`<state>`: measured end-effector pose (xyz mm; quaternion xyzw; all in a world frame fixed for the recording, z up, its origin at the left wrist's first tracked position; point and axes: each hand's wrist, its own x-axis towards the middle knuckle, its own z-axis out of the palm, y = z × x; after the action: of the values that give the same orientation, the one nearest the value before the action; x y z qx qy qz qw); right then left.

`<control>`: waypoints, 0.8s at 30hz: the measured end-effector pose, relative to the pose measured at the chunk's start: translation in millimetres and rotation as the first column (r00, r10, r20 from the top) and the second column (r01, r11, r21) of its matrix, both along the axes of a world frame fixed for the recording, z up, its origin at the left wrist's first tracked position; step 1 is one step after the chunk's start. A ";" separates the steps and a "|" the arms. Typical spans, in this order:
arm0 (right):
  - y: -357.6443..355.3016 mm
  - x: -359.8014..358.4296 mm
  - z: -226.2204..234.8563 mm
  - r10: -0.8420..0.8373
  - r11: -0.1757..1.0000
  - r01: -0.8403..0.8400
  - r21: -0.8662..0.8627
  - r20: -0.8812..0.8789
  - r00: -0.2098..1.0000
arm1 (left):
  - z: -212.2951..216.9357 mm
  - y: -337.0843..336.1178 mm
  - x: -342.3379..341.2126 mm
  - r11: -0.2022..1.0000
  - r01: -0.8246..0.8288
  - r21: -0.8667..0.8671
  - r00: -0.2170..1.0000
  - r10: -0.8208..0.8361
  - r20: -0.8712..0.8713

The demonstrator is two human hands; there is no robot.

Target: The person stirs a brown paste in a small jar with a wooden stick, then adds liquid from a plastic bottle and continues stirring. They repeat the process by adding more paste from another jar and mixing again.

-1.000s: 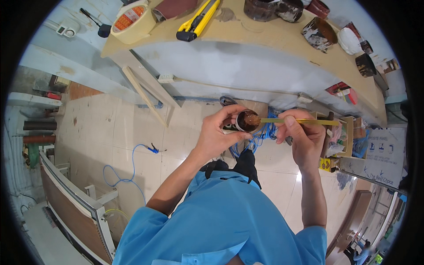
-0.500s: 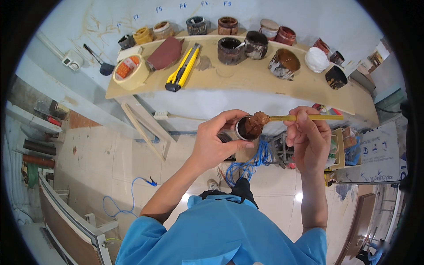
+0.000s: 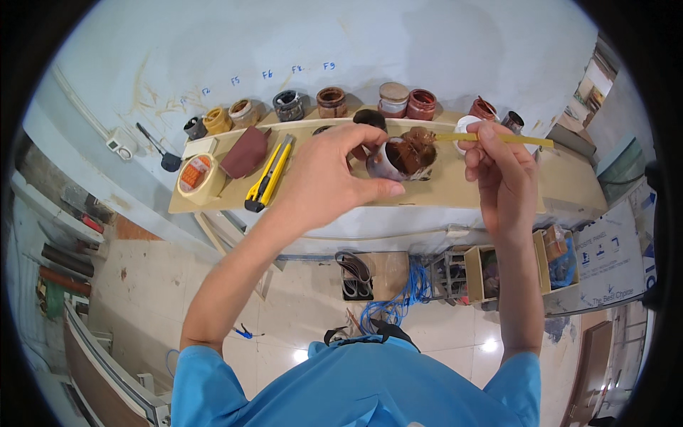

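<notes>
Head view: seen against the tan shelf [image 3: 427, 198], the left hand [image 3: 326, 173] partly encircles a small pot [image 3: 385, 168]; the right hand [image 3: 505, 171] pinches a yellow stick [image 3: 459, 137], its brown paste [image 3: 417, 150] best kept over the pot.

Tape roll [image 3: 199, 179] near left end of table [image 3: 569, 178], folded sheet [image 3: 245, 152] then cutter [image 3: 268, 176] to its right, jars [image 3: 331, 102] in a row behind (along the wall [image 3: 427, 53]). Cup [image 3: 383, 165] in left hand [image 3: 324, 171], brush [image 3: 466, 136] from right hand [image 3: 504, 171] at its mouth. Hose [image 3: 388, 311] on floor [image 3: 171, 285] below.
</notes>
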<state>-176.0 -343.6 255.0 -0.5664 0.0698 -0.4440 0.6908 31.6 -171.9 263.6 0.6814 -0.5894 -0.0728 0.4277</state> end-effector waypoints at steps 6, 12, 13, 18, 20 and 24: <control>-41.5 3.0 1.3 -0.078 0.995 0.079 -0.052 0.027 0.997 | 28.5 -42.2 10.8 0.998 -0.030 0.052 0.928 0.008 0.373; -59.4 8.6 -13.2 -0.166 0.979 0.161 -0.126 -0.030 0.986 | 38.7 -69.5 14.5 0.996 -0.008 0.086 0.798 -0.046 0.601; -60.8 9.3 -15.3 -0.168 0.975 0.161 -0.150 -0.034 0.985 | 39.8 -72.1 14.4 0.996 -0.006 0.087 0.768 -0.051 0.638; -62.9 9.3 -20.3 -0.179 0.962 0.157 -0.223 -0.083 0.980 | 45.8 -81.7 12.9 0.996 0.031 0.083 0.658 -0.083 0.748; -61.8 7.4 -21.0 -0.167 0.959 0.142 -0.245 -0.084 0.982 | 48.7 -82.9 12.1 0.996 0.040 0.085 0.617 -0.092 0.781; -56.8 2.4 -24.7 -0.132 0.944 0.092 -0.318 -0.106 0.986 | 49.7 -83.9 8.5 0.996 0.077 0.047 0.534 -0.081 0.842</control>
<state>-173.6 -400.4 230.2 -0.6902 0.0742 -0.4516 0.5604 40.1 -255.8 313.2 0.6060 -0.7524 0.2433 0.0864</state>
